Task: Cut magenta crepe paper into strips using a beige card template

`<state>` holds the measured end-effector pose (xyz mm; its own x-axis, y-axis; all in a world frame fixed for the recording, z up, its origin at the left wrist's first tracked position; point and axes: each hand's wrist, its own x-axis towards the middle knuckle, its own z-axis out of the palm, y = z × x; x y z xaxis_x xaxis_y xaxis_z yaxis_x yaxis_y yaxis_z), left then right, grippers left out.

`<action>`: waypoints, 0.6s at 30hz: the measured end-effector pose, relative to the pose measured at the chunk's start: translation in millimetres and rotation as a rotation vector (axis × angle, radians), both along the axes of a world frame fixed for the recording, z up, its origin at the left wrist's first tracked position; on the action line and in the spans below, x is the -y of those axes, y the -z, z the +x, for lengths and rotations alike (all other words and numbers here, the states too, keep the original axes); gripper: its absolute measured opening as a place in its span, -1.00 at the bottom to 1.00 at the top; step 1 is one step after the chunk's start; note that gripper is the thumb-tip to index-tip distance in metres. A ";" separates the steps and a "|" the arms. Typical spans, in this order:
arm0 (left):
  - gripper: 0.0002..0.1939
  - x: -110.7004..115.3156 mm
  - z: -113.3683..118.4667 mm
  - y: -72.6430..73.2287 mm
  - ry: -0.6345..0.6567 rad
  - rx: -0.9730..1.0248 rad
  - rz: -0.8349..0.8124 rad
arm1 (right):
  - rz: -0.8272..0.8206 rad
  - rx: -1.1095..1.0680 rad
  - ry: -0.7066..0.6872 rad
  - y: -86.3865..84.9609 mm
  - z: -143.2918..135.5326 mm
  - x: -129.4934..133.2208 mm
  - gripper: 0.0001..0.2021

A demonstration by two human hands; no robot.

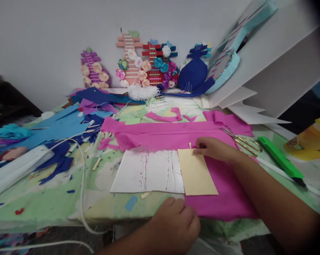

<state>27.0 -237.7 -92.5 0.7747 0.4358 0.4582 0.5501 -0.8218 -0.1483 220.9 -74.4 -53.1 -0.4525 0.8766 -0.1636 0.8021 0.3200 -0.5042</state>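
Note:
My right hand (212, 148) is at the upper right corner of a cream sheet of paper (198, 173), its thumb and curled fingers closed at the edge. A tiny cream strip (190, 145) stands just left of the fingertips. The sheet lies over bright pink crepe paper (225, 198) and meets the right edge of a white board (125, 173) marked with reddish streaks and glossy lines. My left hand (177, 219) is curled closed at the table's front edge, below the board and sheet. Whatever its fingers may hold is hidden.
Gold-handled scissors (246, 144) and a green box cutter (280, 157) lie to the right. A white cord (82, 177) loops across the left side, near blue paper scraps (61, 124). Flower-decorated paper instruments (151, 67) lean against the wall; white boards (279, 71) stand at right.

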 end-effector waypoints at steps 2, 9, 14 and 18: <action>-0.90 0.0 0.7 0.9 -0.013 0.050 0.030 | -0.001 0.001 -0.005 -0.5 0.8 0.3 -0.74; -0.86 -0.6 4.4 3.4 -0.048 0.157 0.122 | -0.007 0.031 0.006 -1.9 0.5 1.5 -0.75; -0.89 -1.4 6.3 10.4 -0.080 0.211 0.171 | -0.003 0.038 -0.015 -1.3 2.8 2.0 -0.74; -0.89 -1.2 8.3 14.5 -0.086 0.209 0.163 | -0.013 0.046 -0.028 -1.4 3.1 1.8 -0.74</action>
<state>35.2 -236.6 -107.0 0.6193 0.4034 0.6736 0.6493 -0.7455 -0.1505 224.0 -76.2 -51.7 -0.4682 0.8617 -0.1957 0.8155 0.3362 -0.4711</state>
